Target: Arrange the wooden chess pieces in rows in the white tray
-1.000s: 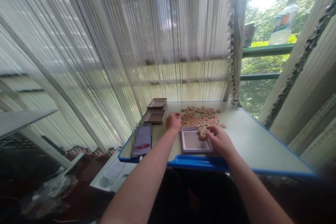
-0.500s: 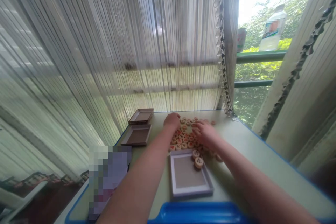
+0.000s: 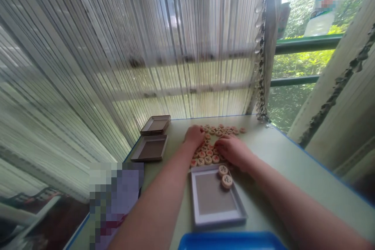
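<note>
Many round wooden Chinese chess pieces (image 3: 208, 159) with red and black characters lie in a loose pile on the pale green table. At the pile's left edge is my left hand (image 3: 195, 136), its fingers curled inward and partly hidden; what they hold, if anything, cannot be made out. On the pile's right side rests my right hand (image 3: 233, 149), fingers loosely bent over the pieces and slightly apart. Closer to me sits a shallow grey-white box tray (image 3: 215, 195). Two pieces (image 3: 226, 181) lie at its upper right corner.
Another shallow box tray (image 3: 150, 148) and a stack of trays (image 3: 156, 124) stand at the back left. A pixelated purple item (image 3: 123, 191) lies at the left. Something blue (image 3: 231, 240) borders the front. String curtains (image 3: 146, 47) hang behind; a bottle (image 3: 326, 8) stands on the window rail.
The view has tilted down and shifted slightly left. Fingers of my right hand have drawn closer together over the pieces. My left hand stays at the pile's left edge.
</note>
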`<state>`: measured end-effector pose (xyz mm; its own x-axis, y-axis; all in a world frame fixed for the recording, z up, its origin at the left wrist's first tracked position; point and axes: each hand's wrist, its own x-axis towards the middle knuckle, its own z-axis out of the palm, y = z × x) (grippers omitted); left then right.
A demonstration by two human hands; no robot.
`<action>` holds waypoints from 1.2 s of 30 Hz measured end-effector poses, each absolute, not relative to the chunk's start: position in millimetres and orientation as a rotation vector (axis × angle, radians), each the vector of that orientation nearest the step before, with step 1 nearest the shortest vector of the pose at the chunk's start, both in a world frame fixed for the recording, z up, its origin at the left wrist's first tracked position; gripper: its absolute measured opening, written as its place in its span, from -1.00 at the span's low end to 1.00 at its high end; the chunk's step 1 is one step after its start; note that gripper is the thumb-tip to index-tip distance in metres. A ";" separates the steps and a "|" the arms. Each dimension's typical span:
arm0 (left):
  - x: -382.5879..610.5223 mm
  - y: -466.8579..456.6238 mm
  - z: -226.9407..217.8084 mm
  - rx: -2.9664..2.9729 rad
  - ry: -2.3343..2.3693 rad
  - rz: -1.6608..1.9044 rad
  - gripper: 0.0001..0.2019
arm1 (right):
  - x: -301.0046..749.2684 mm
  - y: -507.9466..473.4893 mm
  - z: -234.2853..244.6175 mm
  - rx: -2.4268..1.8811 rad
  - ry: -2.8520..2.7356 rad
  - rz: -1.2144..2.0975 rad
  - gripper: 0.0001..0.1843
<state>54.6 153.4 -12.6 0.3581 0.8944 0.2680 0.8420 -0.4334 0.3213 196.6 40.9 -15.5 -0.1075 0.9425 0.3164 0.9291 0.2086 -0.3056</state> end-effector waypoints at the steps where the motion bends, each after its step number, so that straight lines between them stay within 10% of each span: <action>1: 55.6 152.8 -13.3 2.459 1.604 0.627 -0.76 | 196.6 41.2 -15.5 -1.738 -2.057 0.034 -0.75; 36: 31.9 172.9 0.7 1.863 1.280 0.571 -0.70 | 206.8 34.7 -11.8 -1.859 -1.940 0.068 -0.77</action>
<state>31.9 172.9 0.7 0.3896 0.9185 -0.0673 0.5637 -0.1800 0.8062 206.8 34.7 -11.8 0.0097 0.9590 0.2833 0.9367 0.0904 -0.3382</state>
